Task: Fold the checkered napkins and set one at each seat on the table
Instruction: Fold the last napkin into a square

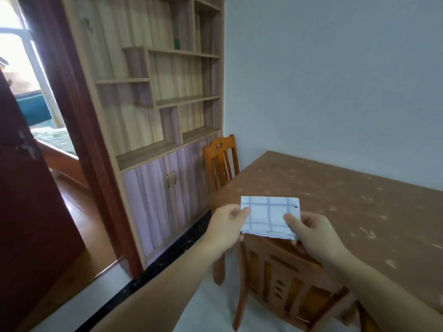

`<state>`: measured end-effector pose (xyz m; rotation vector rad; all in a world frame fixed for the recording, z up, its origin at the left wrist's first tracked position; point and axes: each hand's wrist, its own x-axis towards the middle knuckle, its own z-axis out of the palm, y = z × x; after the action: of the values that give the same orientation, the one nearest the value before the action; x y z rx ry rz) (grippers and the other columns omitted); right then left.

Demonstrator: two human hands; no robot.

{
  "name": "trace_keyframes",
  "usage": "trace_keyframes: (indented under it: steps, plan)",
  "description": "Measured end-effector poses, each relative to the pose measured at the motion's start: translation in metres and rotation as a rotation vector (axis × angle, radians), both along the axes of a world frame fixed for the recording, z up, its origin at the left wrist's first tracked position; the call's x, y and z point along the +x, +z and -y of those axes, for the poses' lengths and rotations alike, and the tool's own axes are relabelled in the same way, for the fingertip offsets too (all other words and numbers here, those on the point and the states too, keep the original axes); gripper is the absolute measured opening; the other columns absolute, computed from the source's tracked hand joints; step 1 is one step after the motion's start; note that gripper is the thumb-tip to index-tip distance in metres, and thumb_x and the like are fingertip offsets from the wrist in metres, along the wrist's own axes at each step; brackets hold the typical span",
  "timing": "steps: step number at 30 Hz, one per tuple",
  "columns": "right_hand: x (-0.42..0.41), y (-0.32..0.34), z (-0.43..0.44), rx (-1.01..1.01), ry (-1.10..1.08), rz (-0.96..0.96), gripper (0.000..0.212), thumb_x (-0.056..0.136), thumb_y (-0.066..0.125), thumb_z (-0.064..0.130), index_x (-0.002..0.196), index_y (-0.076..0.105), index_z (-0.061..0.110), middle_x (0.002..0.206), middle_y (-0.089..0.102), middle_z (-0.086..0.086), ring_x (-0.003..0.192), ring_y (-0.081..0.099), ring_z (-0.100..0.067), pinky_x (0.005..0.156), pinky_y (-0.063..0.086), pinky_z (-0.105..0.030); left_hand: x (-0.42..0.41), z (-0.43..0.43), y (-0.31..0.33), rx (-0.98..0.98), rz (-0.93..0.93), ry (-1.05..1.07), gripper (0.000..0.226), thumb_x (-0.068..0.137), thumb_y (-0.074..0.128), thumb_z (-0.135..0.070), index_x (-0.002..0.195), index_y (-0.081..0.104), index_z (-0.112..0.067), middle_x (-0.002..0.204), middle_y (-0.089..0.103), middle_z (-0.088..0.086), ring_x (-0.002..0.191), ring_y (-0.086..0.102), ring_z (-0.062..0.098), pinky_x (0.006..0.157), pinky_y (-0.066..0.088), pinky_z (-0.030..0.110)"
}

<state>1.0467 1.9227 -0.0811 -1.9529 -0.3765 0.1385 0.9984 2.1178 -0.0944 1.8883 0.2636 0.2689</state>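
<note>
I read the folded checkered napkin (269,218) as a pale cloth rectangle with grey-blue grid lines and layered lower edges, held between both hands: the left hand (226,227) pinches its left edge, the right hand (311,232) its lower right corner. A dark tag (296,207) above the right thumb is illegible. The speckled brown table (347,204) lies beyond the hands, a slatted wooden chair (282,281) below them.

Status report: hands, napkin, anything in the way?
Left hand and right hand pinch folded white blue-checked napkin. Held at brown table corner, not set down. Orange wooden chair below.
</note>
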Motion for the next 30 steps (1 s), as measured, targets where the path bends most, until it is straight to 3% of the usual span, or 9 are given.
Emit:
trace_keyframes:
  steps: [8,12,15,19,23,26,30]
  plan:
    - [0.024,-0.012,-0.12,0.022,0.038,-0.057,0.038,0.099,0.053,0.024,0.062,0.059,0.016,0.046,0.052,-0.001,0.034,0.042,-0.006,0.04,0.035,-0.015,0.007,-0.111,-0.018,-0.063,-0.177,-0.047,0.021,0.098,0.049,-0.028,0.114,0.06,-0.019,0.08,0.064,-0.004,0.056,0.057,0.009,0.052,0.044,0.02]
    - [0.062,-0.035,-0.171,0.117,0.079,-0.196,0.029,0.099,0.054,0.021,0.074,0.065,0.011,0.044,0.052,0.003,0.036,0.042,-0.007,0.04,0.036,-0.018,0.036,-0.162,-0.037,-0.027,-0.157,0.008,0.017,0.098,0.05,-0.025,0.106,0.063,-0.019,0.076,0.063,-0.007,0.055,0.056,0.005,0.053,0.043,0.019]
    - [0.105,-0.061,-0.211,0.141,0.127,-0.266,0.03,0.099,0.053,0.024,0.087,0.07,0.001,0.052,0.054,-0.005,0.041,0.044,-0.011,0.044,0.039,-0.02,0.073,-0.205,-0.053,0.069,-0.157,0.062,0.012,0.096,0.053,-0.025,0.095,0.065,-0.02,0.07,0.065,-0.005,0.05,0.055,0.002,0.054,0.044,0.02]
    - [0.178,-0.093,-0.268,0.161,0.112,-0.341,0.04,0.099,0.054,0.025,0.093,0.063,-0.014,0.051,0.053,-0.006,0.041,0.045,-0.015,0.045,0.039,-0.024,0.14,-0.258,-0.069,0.229,-0.166,0.112,0.01,0.097,0.055,-0.026,0.094,0.064,-0.024,0.087,0.071,-0.004,0.076,0.064,0.007,0.064,0.045,0.018]
    - [0.24,-0.102,-0.306,0.227,0.064,-0.521,0.039,0.095,0.06,0.034,0.097,0.067,-0.004,0.069,0.06,-0.014,0.048,0.056,-0.017,0.046,0.041,-0.023,0.217,-0.296,-0.077,0.274,-0.169,0.074,0.012,0.098,0.054,-0.024,0.097,0.065,-0.022,0.093,0.071,-0.005,0.088,0.066,0.008,0.073,0.051,0.022]
    - [0.277,-0.103,-0.316,0.25,0.011,-0.622,0.025,0.093,0.063,0.025,0.102,0.068,0.002,0.075,0.065,-0.013,0.052,0.061,-0.018,0.044,0.039,-0.021,0.276,-0.314,-0.084,0.266,-0.181,-0.001,0.014,0.097,0.054,-0.026,0.099,0.067,-0.02,0.095,0.072,-0.003,0.088,0.067,0.011,0.076,0.054,0.028]
    - [0.329,-0.105,-0.325,0.219,-0.105,-0.588,0.016,0.089,0.061,0.007,0.103,0.069,0.005,0.072,0.065,-0.012,0.051,0.057,-0.018,0.043,0.038,-0.02,0.351,-0.327,-0.092,0.229,-0.186,-0.113,0.011,0.098,0.052,-0.027,0.099,0.063,-0.026,0.093,0.069,-0.008,0.08,0.063,0.002,0.059,0.044,0.009]
